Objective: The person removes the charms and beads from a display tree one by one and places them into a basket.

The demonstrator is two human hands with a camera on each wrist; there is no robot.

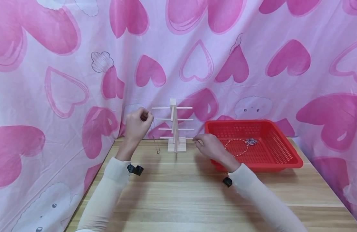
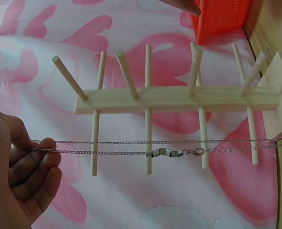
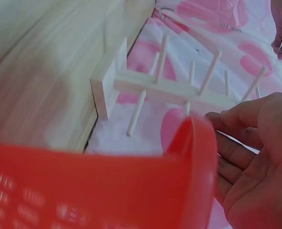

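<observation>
My left hand [image 1: 136, 125] is raised at the left of a pale wooden peg rack [image 1: 173, 103]. Between its thumb and index finger it pinches a thin chain necklace [image 2: 162, 152], which hangs down in a narrow loop. Shiny silver-coloured beads and a clasp [image 2: 196, 151] show along the chain, beside the tips of the rack's pegs in the left wrist view. On the other side, my right hand [image 1: 210, 146] hovers by the near left corner of a red plastic basket [image 1: 286, 165], fingers loosely bent, with nothing between them.
Inside the basket lie a red-and-white bead strand [image 1: 237, 139] and a small silvery heap [image 1: 251, 141]. The rack's square base [image 1: 181, 148] stands toward the back of the wooden table [image 1: 178, 193]. A pink heart-patterned cloth [image 1: 150, 71] hangs behind and along both sides.
</observation>
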